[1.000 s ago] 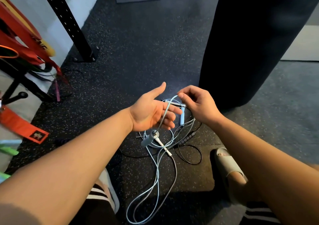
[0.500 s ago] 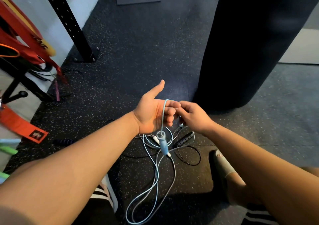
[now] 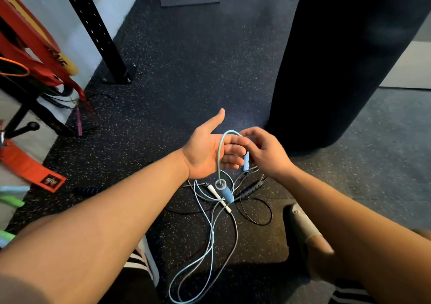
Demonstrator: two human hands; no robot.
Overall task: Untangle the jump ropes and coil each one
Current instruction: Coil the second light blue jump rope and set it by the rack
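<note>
Blue rope (image 3: 220,154) draped over spread left hand (image 3: 208,155), handle (image 3: 225,191) dangling, right hand (image 3: 268,155) pinching it at the fingertips, rest heaped on floor (image 3: 186,70) across black rope (image 3: 256,210); winding now likely drags that snarl tighter, or the loop slips off flat fingers.

Lt-blue rope (image 3: 220,154) draped over left hand (image 3: 207,156) fingers, one blue handle (image 3: 225,193) hanging below; right hand (image 3: 268,154) pinches it at top. Rest trails on floor, tangled w/ black rope (image 3: 251,190) & white-handled rope (image 3: 218,193).
</note>
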